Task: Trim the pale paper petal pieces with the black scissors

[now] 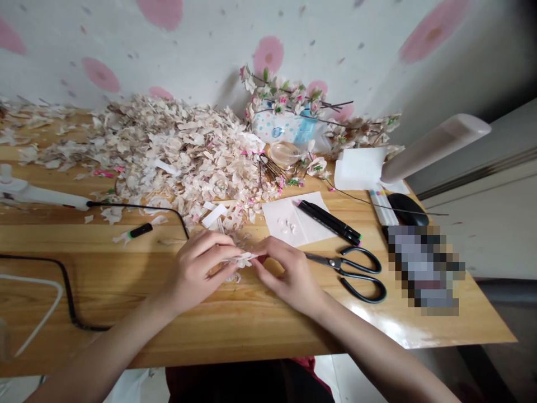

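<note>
My left hand (197, 268) and my right hand (289, 274) meet over the wooden table (260, 324), near its front edge. Both pinch a small pale fabric flower (244, 259) held between their fingertips. A loose petal piece (235, 277) lies just under my left fingers. Behind the hands spreads a big heap of pale petals (176, 151) with pink bits in it. A white paper sheet (297, 218) with a few tiny petals on it lies just beyond my right hand.
Black scissors (356, 268) lie right of my right hand, with two black pens (329, 221) above them. A glue gun (37, 193) and its black cord (67, 280) are at left. Flower branches (289, 95), a dotted pouch (281, 127), a lamp (432, 146) and a blurred object (423, 268) stand at right.
</note>
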`<state>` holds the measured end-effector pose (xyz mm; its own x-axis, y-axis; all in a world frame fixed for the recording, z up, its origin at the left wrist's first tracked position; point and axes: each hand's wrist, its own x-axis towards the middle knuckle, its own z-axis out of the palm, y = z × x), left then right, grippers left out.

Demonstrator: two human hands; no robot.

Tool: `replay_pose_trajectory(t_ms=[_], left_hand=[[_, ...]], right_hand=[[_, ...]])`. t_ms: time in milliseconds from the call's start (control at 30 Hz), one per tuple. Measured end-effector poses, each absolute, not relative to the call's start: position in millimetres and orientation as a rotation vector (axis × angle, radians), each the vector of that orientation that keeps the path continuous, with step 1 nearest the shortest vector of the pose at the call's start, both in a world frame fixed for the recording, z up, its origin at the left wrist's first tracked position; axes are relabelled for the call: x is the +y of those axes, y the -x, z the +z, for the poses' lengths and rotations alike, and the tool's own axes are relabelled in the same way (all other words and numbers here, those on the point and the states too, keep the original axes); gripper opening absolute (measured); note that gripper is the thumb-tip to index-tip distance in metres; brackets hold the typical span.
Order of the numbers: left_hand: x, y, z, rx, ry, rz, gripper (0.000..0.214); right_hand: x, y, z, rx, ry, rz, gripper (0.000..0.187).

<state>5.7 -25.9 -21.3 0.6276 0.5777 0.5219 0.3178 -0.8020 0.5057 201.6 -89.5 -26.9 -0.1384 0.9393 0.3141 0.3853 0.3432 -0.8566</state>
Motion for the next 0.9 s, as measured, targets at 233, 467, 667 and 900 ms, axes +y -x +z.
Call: replay_pose_trajectory(t_ms=[233, 467, 667, 900], left_hand=[[-26.0, -5.3, -15.5, 0.589, -2.587, 1.103, 0.021], [-28.0, -5.3, -14.9, 0.515, -2.676, 1.113, 0.013], [-29.0, -6.0, -13.6, 0.535, -2.667, 1.118, 0.013], [-27.4, -0.5, -14.6, 0.490, -2.573, 1.080, 0.021]], right_hand=[[-91.4, -202.8, -21.9, -1.696, 1.087, 0.775, 0.012], [-92.5, -204.3, -18.9, -1.690, 1.042, 0.838, 0.011], [-92.1, -204.8, -20.2, -1.692, 0.994, 0.819, 0.012], [-92.9, -206.2, -21.0, -1.815, 0.919, 0.580, 0.017]])
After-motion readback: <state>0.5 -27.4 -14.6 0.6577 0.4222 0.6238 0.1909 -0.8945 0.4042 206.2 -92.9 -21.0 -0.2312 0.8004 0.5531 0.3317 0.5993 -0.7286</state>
